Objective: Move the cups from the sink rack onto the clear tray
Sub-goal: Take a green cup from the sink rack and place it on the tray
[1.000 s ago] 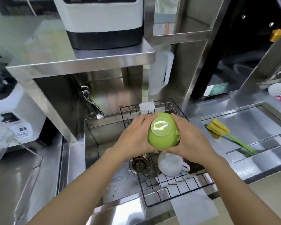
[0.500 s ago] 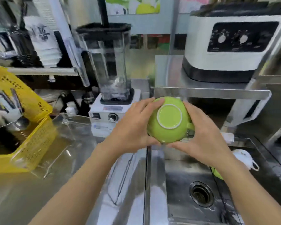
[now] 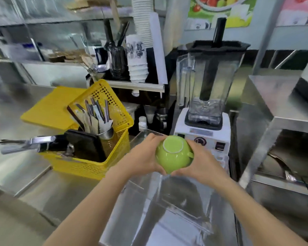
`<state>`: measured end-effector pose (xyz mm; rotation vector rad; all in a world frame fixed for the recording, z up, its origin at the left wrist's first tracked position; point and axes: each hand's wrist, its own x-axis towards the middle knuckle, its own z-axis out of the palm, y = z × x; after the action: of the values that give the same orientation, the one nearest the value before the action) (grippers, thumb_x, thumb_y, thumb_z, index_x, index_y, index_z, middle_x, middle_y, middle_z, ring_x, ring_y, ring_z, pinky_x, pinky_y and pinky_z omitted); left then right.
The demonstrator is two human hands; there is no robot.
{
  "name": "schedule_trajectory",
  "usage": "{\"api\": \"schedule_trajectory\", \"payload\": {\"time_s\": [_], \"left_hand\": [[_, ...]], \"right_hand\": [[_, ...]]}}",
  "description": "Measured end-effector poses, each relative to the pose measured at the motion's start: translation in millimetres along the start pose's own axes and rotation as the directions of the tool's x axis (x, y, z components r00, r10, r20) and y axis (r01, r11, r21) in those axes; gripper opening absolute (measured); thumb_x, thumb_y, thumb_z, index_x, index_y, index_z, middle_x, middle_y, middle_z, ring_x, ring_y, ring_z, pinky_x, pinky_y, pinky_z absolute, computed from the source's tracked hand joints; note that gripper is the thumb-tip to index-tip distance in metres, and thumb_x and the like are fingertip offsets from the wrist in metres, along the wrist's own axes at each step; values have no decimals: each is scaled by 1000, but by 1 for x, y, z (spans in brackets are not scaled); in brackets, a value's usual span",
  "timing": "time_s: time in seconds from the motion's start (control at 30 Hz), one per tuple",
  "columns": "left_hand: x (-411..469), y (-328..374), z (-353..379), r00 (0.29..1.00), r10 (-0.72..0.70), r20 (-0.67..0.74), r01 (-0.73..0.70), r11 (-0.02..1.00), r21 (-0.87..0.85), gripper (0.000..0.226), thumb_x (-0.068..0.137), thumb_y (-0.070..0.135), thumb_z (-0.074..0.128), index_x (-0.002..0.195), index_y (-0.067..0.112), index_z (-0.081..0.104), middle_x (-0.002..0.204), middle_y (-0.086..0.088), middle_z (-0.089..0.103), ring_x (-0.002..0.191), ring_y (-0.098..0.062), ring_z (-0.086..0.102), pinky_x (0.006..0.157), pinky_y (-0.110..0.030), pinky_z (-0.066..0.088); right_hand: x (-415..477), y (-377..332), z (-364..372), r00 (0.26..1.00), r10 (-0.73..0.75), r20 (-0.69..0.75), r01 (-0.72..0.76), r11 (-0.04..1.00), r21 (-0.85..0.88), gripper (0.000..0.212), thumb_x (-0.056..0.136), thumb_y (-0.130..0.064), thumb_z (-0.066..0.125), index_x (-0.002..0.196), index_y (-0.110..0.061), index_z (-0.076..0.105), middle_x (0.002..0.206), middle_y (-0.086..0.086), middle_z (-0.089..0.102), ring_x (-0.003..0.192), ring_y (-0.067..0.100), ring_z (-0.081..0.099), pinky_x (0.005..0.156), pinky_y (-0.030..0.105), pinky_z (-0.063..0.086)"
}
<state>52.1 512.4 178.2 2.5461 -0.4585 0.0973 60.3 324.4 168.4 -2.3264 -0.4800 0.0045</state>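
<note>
A green cup (image 3: 173, 154) is held upside down, its pale foot ring facing me and its handle pointing right. My left hand (image 3: 142, 157) grips its left side and my right hand (image 3: 201, 165) grips its right side. The cup hangs above the far end of the clear tray (image 3: 167, 210), which lies on the steel counter below my wrists. The sink rack and the other cups are out of view.
A yellow basket (image 3: 100, 157) with utensils and a black item stands left of the tray. A blender (image 3: 203, 103) on a white base is right behind the cup. A steel shelf (image 3: 274, 110) rises at the right.
Both hands carried the green cup from over the sink rack leftward to above the clear tray. My view swung left; the sink and the white cup left the frame.
</note>
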Motion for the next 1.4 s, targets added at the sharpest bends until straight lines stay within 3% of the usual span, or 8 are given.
{"api": "schedule_trajectory", "payload": {"time_s": [0.33, 0.43, 0.57, 0.8, 0.9, 1.0, 1.1, 1.4], "left_hand": [[12, -62, -13, 992, -99, 74, 100, 995, -21, 97, 57, 18, 86, 137, 19, 32, 138, -2, 44, 121, -14, 41, 93, -19, 29], [17, -65, -19, 993, -79, 91, 84, 995, -51, 91, 59, 12, 84, 135, 20, 35, 131, 0, 45, 111, -7, 38, 91, -20, 29], [24, -74, -22, 989, -109, 104, 112, 994, -20, 91, 61, 13, 83, 136, 23, 34, 121, 2, 40, 114, -18, 42, 91, -25, 32], [15, -66, -20, 982, -114, 148, 116, 993, -7, 89, 71, 21, 77, 141, 24, 22, 134, -1, 38, 123, -15, 35, 89, -16, 25], [16, -52, -29, 978, -70, 198, 63, 997, 38, 84, 74, 33, 75, 141, 27, 24, 137, 9, 36, 126, -10, 30, 99, -21, 25], [24, -28, -31, 997, -35, 63, 26, 991, 132, 76, 77, 46, 67, 139, 28, 28, 145, 1, 35, 133, -18, 32, 109, -38, 29], [38, 11, -16, 998, 56, 21, -58, 994, 98, 69, 81, 41, 65, 139, 28, 31, 145, 4, 37, 133, -15, 33, 106, -33, 28], [100, 137, 89, 870, 358, 339, -373, 928, -23, 62, 86, 41, 58, 139, 28, 29, 146, 2, 36, 132, -13, 32, 107, -29, 26]], "right_hand": [[53, -17, 51, 989, 138, 49, -127, 974, -187, 100, 41, -58, 79, 127, -28, 37, 127, -2, 54, 113, 23, 53, 89, 42, 48], [61, -18, 62, 985, 169, 17, -163, 969, -188, 100, 43, -57, 80, 127, -24, 37, 128, -1, 53, 114, 25, 54, 88, 41, 48], [66, -19, 73, 979, 196, -53, -202, 965, -165, 96, 45, -58, 79, 124, -19, 41, 125, 4, 57, 112, 27, 54, 88, 39, 48], [63, -17, 72, 986, 168, 20, -155, 946, -285, 101, 55, -67, 69, 130, -13, 30, 133, 8, 48, 121, 29, 44, 98, 42, 33], [57, -13, 54, 988, 125, 88, -99, 962, -254, 102, 58, -68, 67, 137, -19, 24, 138, 6, 41, 126, 27, 37, 101, 40, 31], [44, -4, 27, 996, 68, 54, -53, 967, -249, 97, 66, -64, 65, 141, -22, 19, 141, 5, 38, 129, 26, 35, 103, 41, 32], [25, 9, -5, 999, 33, -7, -34, 964, -263, 92, 72, -62, 60, 143, -26, 15, 145, 1, 35, 131, 23, 34, 104, 40, 32], [-59, 107, -107, 960, 171, -222, -222, 946, -235, 88, 76, -48, 65, 145, -23, 16, 147, 4, 32, 135, 22, 30, 111, 40, 28]]}}
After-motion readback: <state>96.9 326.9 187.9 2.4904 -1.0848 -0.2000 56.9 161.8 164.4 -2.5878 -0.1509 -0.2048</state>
